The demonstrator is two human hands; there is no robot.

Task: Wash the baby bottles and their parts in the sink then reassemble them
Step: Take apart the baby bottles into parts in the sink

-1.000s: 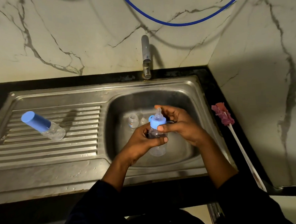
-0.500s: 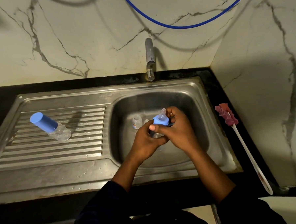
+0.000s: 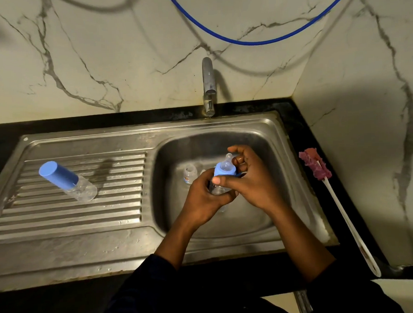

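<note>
Head view: left hand grips bottle body, right hand collar; near-upright, teat up.

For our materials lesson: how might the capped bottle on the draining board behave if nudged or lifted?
The capped bottle lies on its side and is round, so it would probably roll. Its clear body looks empty, so likely light.

Dim, yellowish light from the left throws the shadow of the grey metal tap rightward onto the white veined marble wall, lays a soft sheen on the ribbed stainless-steel sink, leaves the dark sleeves nearly black, and the wide lens bows the edges.
</note>
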